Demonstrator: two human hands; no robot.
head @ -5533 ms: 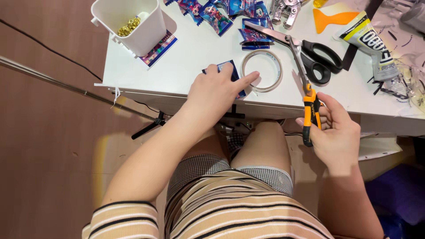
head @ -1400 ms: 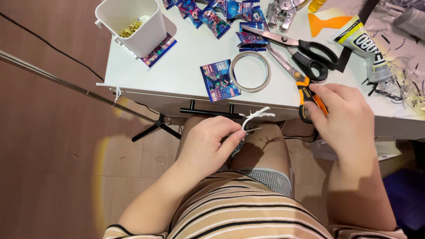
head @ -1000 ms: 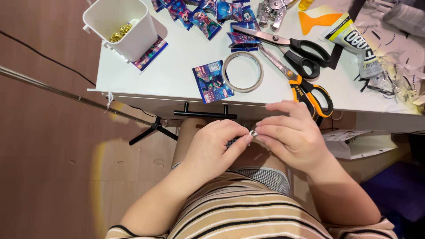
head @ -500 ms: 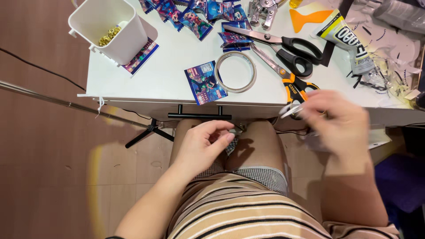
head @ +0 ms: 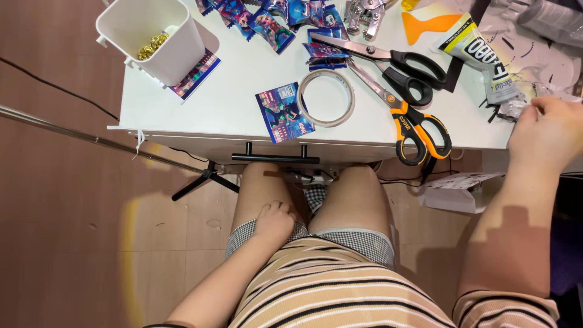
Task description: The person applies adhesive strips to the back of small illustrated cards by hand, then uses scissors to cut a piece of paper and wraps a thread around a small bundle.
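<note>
Resting curled on your lap, your left hand (head: 274, 220) hides its contents; right hand (head: 546, 130), fingers bent, touches crumpled wrapping (head: 516, 108) at table's edge. White bin (head: 159, 36) holds gold beads (head: 150, 46).

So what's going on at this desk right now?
A seated person has the right hand up at the right edge of the white desk, by some crumpled scraps and a glue tube. The left hand rests closed in the lap. Two pairs of scissors, a tape ring and a white bin sit untouched.
</note>
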